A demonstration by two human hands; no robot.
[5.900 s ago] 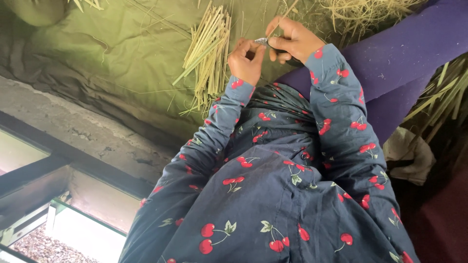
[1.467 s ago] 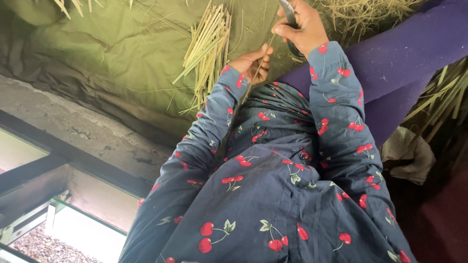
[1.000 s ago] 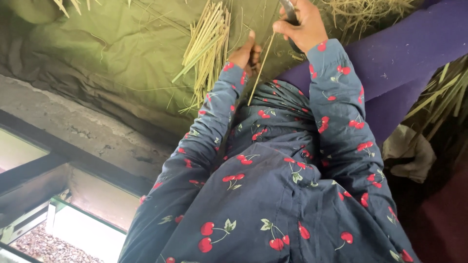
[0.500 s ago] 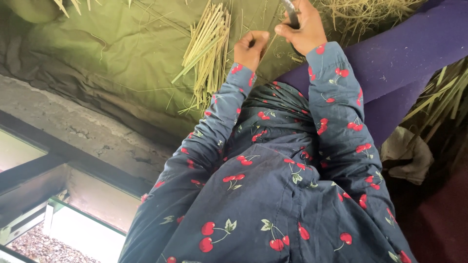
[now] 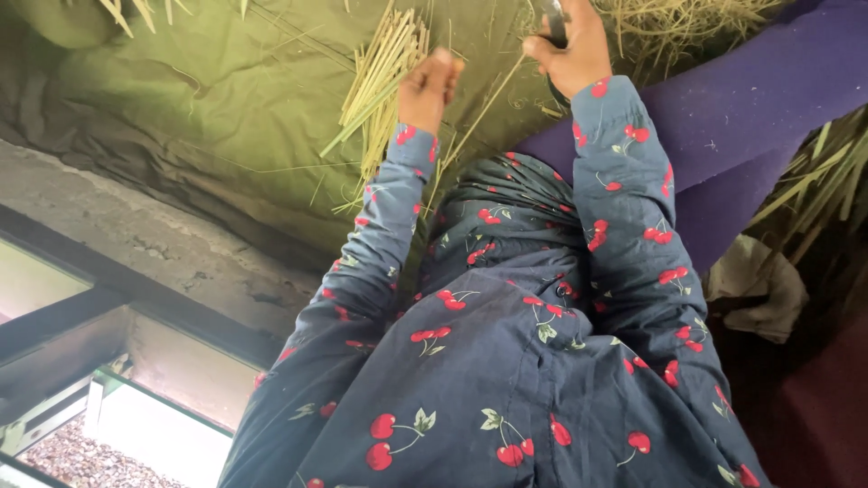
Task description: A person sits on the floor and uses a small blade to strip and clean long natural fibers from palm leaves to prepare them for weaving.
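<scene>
My left hand (image 5: pixel 430 87) has its fingers curled and rests against the right side of a bundle of pale straw stalks (image 5: pixel 382 77); I cannot see whether it grips any. The bundle lies on an olive-green cloth (image 5: pixel 226 99). My right hand (image 5: pixel 575 47) is up at the top edge, closed around a small dark-handled blade (image 5: pixel 553 18). A single thin stalk (image 5: pixel 479 117) slants from near my right hand down towards my lap, between the two hands. Both arms are in navy sleeves with a red cherry print.
Loose tangled straw (image 5: pixel 687 23) lies at the top right, above a purple cloth (image 5: pixel 759 99). More stalks (image 5: pixel 818 185) and a crumpled pale rag (image 5: pixel 755 285) lie to the right. A concrete ledge (image 5: pixel 136 244) and dark frame bars (image 5: pixel 72 312) run along the left.
My left hand has shifted left, away from my right hand and up against the straw bundle. My right hand stays at the top edge with the blade.
</scene>
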